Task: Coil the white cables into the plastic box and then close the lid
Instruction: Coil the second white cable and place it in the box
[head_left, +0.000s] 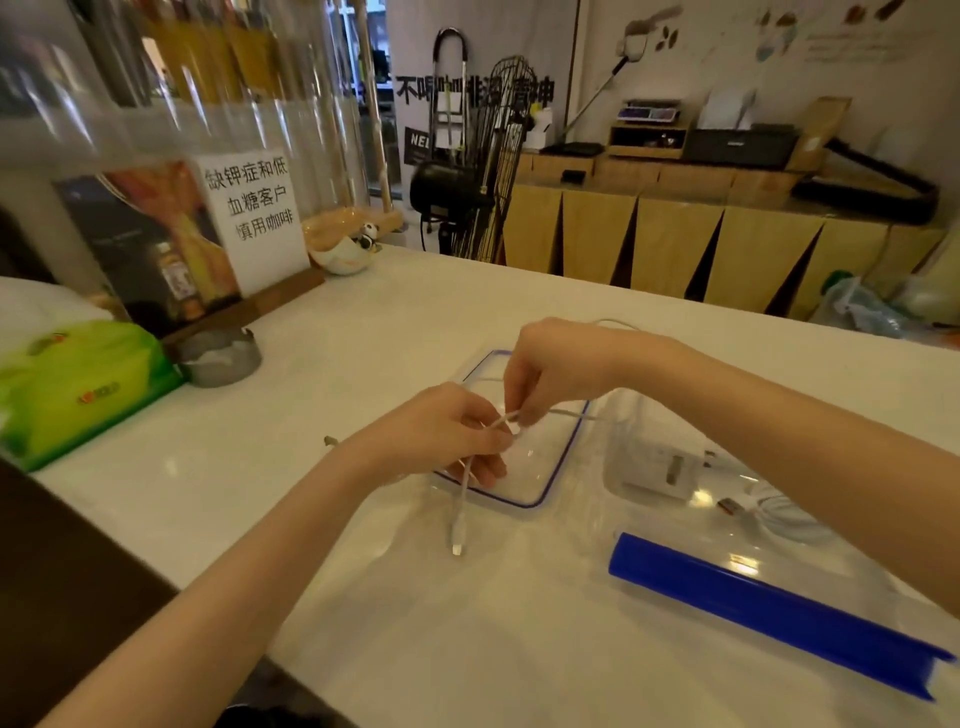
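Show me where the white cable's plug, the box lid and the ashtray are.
white cable's plug (457, 540): head view, on the connector hanging below the left hand.
box lid (563, 467): head view, on its blue-edged right rim.
ashtray (221, 358): head view, on its grey side wall.

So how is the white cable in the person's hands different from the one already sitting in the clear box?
The white cable in the hands is held up over the lid, pinched by the left hand and right hand, with its plug end dangling loose. The cable in the box lies wound up inside the plastic box, touched by neither hand. Only the held one is stretched out. Both look white and thin.
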